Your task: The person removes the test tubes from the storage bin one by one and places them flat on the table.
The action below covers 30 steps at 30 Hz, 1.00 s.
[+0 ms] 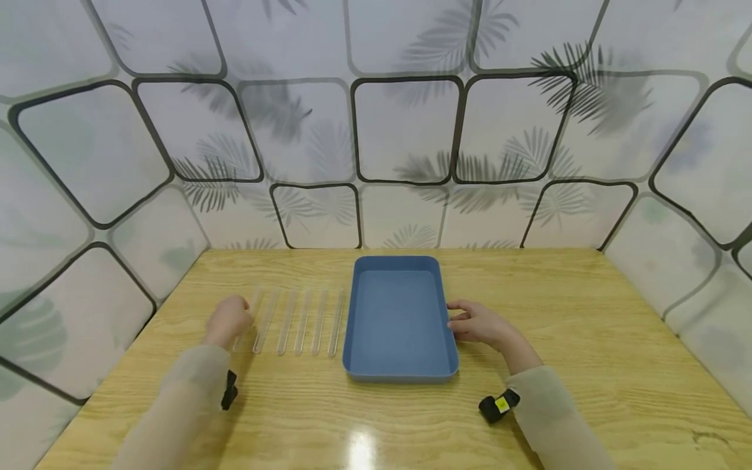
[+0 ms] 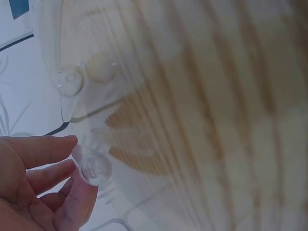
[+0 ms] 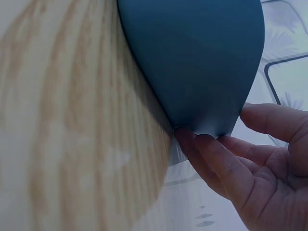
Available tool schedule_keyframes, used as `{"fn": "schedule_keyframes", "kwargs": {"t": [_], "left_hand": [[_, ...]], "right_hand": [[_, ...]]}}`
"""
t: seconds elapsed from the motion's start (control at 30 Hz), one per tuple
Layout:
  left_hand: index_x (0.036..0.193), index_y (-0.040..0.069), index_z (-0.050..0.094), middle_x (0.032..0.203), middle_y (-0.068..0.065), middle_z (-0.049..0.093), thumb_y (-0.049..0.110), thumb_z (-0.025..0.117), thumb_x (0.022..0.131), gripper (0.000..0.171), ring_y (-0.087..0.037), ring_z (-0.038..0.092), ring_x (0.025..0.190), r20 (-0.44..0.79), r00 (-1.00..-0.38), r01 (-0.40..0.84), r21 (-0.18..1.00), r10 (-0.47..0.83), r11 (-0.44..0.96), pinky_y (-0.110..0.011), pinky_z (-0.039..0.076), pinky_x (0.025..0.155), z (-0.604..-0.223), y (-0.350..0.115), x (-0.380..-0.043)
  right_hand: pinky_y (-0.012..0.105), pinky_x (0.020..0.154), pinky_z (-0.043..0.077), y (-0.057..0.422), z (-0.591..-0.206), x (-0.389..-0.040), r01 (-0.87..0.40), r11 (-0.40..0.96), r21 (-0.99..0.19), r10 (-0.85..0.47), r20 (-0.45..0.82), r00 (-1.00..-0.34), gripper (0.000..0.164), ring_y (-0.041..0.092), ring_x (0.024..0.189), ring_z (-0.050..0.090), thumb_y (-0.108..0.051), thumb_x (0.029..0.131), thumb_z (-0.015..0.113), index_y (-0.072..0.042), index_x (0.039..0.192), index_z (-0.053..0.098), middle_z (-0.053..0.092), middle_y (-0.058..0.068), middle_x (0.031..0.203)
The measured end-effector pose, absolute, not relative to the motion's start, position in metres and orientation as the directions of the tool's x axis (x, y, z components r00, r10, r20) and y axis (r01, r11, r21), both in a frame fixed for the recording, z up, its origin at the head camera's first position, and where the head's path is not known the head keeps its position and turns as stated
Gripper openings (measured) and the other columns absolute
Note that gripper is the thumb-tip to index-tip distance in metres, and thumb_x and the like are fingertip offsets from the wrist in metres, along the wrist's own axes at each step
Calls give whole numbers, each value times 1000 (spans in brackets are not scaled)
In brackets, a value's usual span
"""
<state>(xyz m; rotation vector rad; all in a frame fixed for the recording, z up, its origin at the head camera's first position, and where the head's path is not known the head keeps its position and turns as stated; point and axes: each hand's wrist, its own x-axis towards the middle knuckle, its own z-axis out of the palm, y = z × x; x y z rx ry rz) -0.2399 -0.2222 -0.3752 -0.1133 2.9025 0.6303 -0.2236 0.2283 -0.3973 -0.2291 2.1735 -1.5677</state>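
In the head view my left hand is at the left end of a row of clear test tubes lying on the table. Its thumb and fingers pinch the leftmost test tube, whose rounded end faces the left wrist camera. A neighbouring tube lies a little apart from it. Right of the row lies a shallow blue tray. My right hand is at the tray's right side. In the right wrist view, its fingertips touch the tray wall, with the thumb near the rim.
The wooden table runs back to a patterned curtain that also closes in both sides. Black wrist cameras are strapped below the sleeves.
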Motion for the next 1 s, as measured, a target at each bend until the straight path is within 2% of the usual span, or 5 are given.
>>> {"fn": "schedule_keyframes", "kwargs": {"t": [0.13,0.23,0.4,0.7,1.0], "left_hand": [[110,-18,47,114,-35,46,-3,41,77,37,-46,46,100,-168,-985,-101,393,-37,914,-53,43,78,-377,-223,-240],[90,-14,53,90,-28,55,-3,39,76,23,-34,52,76,-149,-988,-101,401,-44,910,-41,47,62,-379,-222,-240],[65,3,44,64,-8,42,-2,36,77,16,-19,37,56,-144,-988,-113,407,-58,907,-28,31,46,-379,-221,-240],[78,-7,54,76,-18,54,-2,36,82,20,-25,48,65,-147,-987,-114,398,-59,910,-36,42,53,-378,-219,-240],[75,-5,52,74,-15,53,-4,35,81,18,-24,46,62,-140,-988,-110,404,-58,908,-34,40,51,-379,-220,-239]], "right_hand": [[40,84,45,228,-398,-224,128,341,-931,-377,-260,-889,52,36,106,49,-2,90,48,11,133,22,41,33,120],[39,83,46,228,-399,-224,126,341,-931,-377,-259,-889,52,36,106,49,-2,90,48,11,133,22,41,33,120],[40,84,45,229,-400,-225,130,334,-933,-383,-261,-886,53,35,106,49,-3,90,48,11,134,22,42,32,120],[40,83,46,229,-400,-225,127,339,-932,-382,-260,-887,53,35,106,49,-3,90,48,10,134,21,41,33,120],[40,83,46,230,-401,-226,129,338,-932,-384,-262,-886,54,35,105,50,-3,90,48,11,134,21,42,32,119]]}}
